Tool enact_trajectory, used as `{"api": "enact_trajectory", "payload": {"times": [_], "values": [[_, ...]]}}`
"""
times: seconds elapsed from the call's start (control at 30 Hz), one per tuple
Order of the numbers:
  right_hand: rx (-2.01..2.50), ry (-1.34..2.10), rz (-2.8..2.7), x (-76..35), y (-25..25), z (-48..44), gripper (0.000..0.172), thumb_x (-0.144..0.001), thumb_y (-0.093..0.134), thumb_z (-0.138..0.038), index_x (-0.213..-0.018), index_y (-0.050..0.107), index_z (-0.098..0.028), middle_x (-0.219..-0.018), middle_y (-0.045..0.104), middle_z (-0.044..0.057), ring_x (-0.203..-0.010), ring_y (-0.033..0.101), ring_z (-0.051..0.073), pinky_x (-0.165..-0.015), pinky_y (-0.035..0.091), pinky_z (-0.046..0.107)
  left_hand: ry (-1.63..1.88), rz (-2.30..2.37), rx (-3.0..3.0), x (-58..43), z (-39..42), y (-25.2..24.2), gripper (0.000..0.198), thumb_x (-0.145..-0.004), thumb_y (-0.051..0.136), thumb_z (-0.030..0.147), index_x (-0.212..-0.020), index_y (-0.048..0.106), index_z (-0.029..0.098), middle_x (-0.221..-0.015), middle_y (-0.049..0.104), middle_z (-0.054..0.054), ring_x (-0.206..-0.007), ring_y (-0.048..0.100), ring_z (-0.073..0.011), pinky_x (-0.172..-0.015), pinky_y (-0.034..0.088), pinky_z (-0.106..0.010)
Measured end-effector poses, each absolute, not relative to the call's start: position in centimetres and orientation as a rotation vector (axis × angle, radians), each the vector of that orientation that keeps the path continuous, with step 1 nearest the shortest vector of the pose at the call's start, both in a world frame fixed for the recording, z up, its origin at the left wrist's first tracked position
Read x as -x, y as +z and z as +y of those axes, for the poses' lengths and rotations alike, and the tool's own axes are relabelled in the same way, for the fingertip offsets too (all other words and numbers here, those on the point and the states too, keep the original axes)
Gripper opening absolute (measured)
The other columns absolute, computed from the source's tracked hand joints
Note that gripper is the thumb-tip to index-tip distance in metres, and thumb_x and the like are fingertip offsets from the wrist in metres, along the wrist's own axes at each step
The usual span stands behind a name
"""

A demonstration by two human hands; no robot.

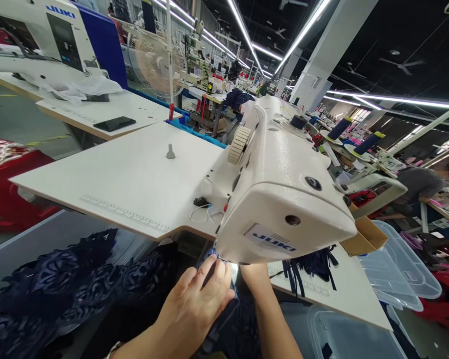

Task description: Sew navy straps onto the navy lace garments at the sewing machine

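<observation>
A cream JUKI sewing machine [284,189] fills the middle of the view, its head end towards me. Dark navy lace fabric [52,294] lies over my lap and runs up under the machine's head. My left hand [198,299] rests on the fabric just below the head, fingers pressed together and curled over the cloth. My right hand [252,271] reaches under the head; only the wrist and the back of the hand show, and its fingers are hidden by the machine. Dark straps [310,264] lie on the table to the right of the head.
The white sewing table [127,174] carries a small grey peg [170,151]. Clear plastic bins [396,269] stand at the right. A fan [159,62], a phone [114,123] on the neighbouring table and thread cones [366,142] lie beyond. A person [422,184] sits at far right.
</observation>
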State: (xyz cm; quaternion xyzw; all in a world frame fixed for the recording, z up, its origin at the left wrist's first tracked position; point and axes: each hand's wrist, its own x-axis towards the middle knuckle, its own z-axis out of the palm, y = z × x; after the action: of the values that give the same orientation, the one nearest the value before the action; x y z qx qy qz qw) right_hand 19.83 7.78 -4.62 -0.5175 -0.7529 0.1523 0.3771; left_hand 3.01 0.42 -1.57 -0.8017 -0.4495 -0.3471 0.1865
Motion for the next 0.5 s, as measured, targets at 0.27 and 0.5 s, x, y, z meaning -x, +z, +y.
{"api": "enact_trajectory", "payload": {"times": [0.27,0.5], "values": [[1.19,0.444,-1.953,-19.3,-3.5,7.9,0.031,-0.082,0.045,-0.015,-0.088,0.074,-0.023,-0.08,0.075,0.006,-0.092,0.069,0.026,-0.09,0.054,0.043,-1.018,-1.323,2.28,-2.9,0.6,-1.5,0.028,-0.098,0.042,0.028,-0.11,0.064,0.018,-0.106,0.071,0.0,-0.098,0.06,-0.0193,-0.08,0.035,-0.035],[1.26,0.527,-1.854,-19.1,-3.4,7.8,0.026,-0.08,0.049,-0.02,-0.089,0.074,-0.023,-0.08,0.075,0.007,-0.093,0.068,0.028,-0.097,0.048,0.046,-0.937,-1.233,2.333,-2.9,0.8,-1.7,0.028,-0.097,0.04,0.024,-0.111,0.063,0.016,-0.104,0.069,-0.001,-0.098,0.059,-0.0193,-0.085,0.036,-0.035]]}}
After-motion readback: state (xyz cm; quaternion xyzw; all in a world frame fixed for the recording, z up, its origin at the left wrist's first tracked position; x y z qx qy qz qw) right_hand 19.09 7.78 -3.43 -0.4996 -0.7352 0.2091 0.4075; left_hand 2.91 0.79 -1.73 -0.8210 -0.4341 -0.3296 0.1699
